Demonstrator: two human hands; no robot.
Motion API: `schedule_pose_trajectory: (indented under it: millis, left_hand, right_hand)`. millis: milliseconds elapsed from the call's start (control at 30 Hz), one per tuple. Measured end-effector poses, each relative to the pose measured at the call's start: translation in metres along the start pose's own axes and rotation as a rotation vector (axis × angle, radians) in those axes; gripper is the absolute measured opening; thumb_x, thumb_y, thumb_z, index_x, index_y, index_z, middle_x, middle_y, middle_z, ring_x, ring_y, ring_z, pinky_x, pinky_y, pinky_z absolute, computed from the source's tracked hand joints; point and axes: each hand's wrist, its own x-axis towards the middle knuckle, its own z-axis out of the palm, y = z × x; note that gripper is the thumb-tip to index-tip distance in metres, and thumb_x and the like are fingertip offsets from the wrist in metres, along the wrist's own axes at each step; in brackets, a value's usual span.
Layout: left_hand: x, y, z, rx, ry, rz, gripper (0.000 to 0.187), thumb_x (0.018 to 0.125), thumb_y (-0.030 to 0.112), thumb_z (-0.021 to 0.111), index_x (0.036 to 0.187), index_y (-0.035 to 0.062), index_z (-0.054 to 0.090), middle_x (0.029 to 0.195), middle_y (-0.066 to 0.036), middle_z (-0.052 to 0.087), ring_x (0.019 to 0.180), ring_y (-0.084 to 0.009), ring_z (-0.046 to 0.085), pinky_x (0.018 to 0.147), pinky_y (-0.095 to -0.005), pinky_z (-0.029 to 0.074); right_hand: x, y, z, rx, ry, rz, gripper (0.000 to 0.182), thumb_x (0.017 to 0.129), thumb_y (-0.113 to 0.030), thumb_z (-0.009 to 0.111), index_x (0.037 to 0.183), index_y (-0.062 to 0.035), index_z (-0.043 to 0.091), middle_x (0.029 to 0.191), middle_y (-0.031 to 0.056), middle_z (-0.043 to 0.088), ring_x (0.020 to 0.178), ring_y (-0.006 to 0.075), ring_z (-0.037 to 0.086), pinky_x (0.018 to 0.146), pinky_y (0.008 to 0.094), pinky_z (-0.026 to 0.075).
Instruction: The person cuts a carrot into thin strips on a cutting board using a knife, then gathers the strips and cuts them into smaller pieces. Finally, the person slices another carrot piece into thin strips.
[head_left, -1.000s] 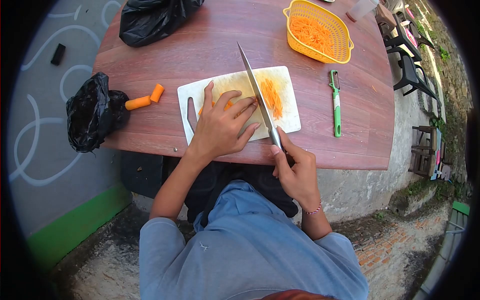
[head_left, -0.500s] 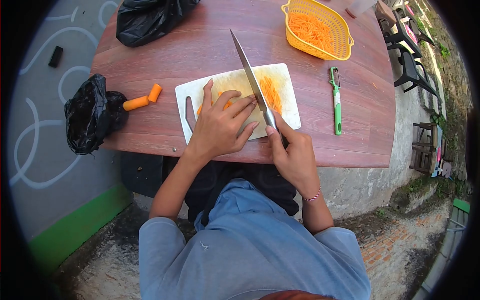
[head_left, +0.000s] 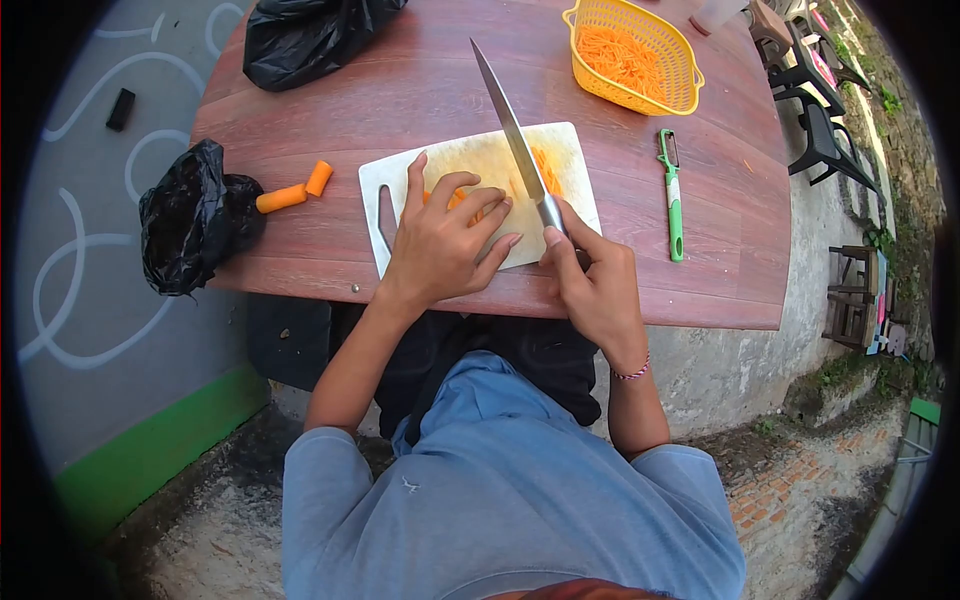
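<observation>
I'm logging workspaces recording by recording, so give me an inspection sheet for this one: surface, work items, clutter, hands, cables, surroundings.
Surface: reddish-brown wood-grain table
Work items: white rectangular cutting board; long steel-bladed knife; thin orange carrot strips; yellow plastic basket of orange shreds
Clutter: two black plastic bags; two orange carrot chunks; green-and-white peeler
Hands: left hand spread over the board; right hand grips the knife
Cables: nothing seen
Surroundings: grey wall; black plastic chairs

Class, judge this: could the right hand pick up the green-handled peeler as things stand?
Probably not without putting the knife down first: the right hand is wrapped around its handle. Otherwise the way looks free, with nothing apparent standing between that hand and the peeler.
</observation>
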Motion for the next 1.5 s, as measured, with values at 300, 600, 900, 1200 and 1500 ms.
schedule_pose_trajectory:
  millis: [300,600,900,1200,1500]
  left_hand:
    - [-0.004,-0.001,-0.025,0.025,-0.011,-0.165,0.040,0.090,0.034,0.082,0.121,0.0095,0.080,0.128,-0.003,0.073,0.131,-0.0300,0.060,0.122,-0.0739,0.022]
    - [-0.001,-0.010,-0.037,-0.058,-0.071,-0.173,0.034,0.092,0.026,0.078,0.122,0.0113,0.080,0.128,-0.004,0.073,0.130,-0.0291,0.060,0.121,-0.0735,0.024]
    - [0.005,-0.043,-0.036,-0.075,-0.125,-0.056,0.015,0.092,0.011,0.075,0.104,0.0099,0.083,0.112,-0.005,0.076,0.117,-0.0268,0.067,0.119,-0.0617,0.039]
    - [0.006,-0.046,-0.026,-0.038,-0.070,0.036,0.012,0.094,0.008,0.072,0.105,0.0036,0.073,0.108,-0.010,0.071,0.115,-0.0291,0.066,0.117,-0.0562,0.044]
    - [0.012,-0.034,-0.036,-0.083,-0.095,-0.012,0.017,0.093,0.002,0.067,0.110,0.0032,0.070,0.113,-0.012,0.069,0.117,-0.0311,0.064,0.117,-0.0503,0.045]
  right_hand:
    - [-0.002,0.013,0.003,-0.012,-0.060,-0.016,0.042,0.105,-0.020,0.067,0.141,0.0027,0.068,0.077,0.0278,0.068,0.067,0.0333,0.074,0.067,0.0411,0.055]
    - [-0.003,0.010,-0.008,-0.067,-0.060,0.034,0.043,0.104,-0.021,0.068,0.141,0.0018,0.068,0.072,0.0294,0.061,0.056,0.0302,0.063,0.060,0.0408,0.050]
    - [-0.005,0.013,-0.007,-0.061,-0.050,0.001,0.044,0.104,-0.021,0.069,0.141,0.0022,0.069,0.070,0.0296,0.059,0.053,0.0298,0.060,0.059,0.0413,0.048]
    - [-0.006,0.014,-0.008,-0.056,-0.064,0.016,0.046,0.103,-0.021,0.069,0.142,0.0024,0.067,0.070,0.0302,0.058,0.056,0.0349,0.063,0.061,0.0427,0.050]
    - [-0.006,0.014,-0.008,-0.052,-0.062,-0.014,0.048,0.103,-0.022,0.069,0.144,0.0023,0.066,0.070,0.0293,0.059,0.056,0.0335,0.063,0.061,0.0424,0.049]
